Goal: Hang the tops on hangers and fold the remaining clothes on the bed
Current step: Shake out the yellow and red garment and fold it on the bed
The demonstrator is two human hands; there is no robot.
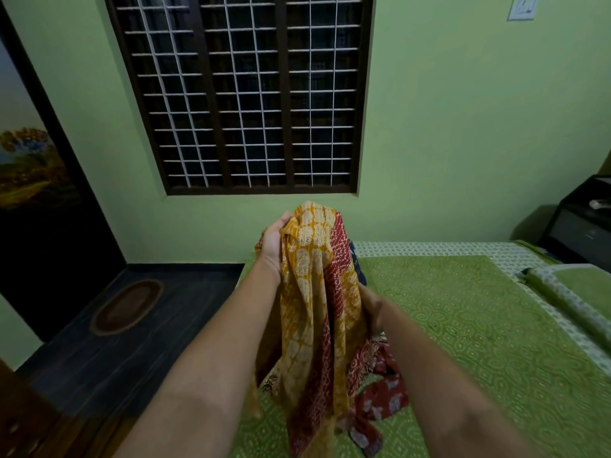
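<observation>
Above the bed [479, 325], I am lifting the yellow-and-red garment [310, 292], left hand [274, 246] gripping its top, right hand [372, 309] clutching lower folds, probably finding shoulders before hanging.

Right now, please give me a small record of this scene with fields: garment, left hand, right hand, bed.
garment: yellow and red printed cloth, lifted, lower end trailing on the bed
left hand: left hand holds the cloth's top
right hand: right hand grips the cloth lower down, blurred
bed: green patterned bedsheet; a red printed piece lies on it
</observation>
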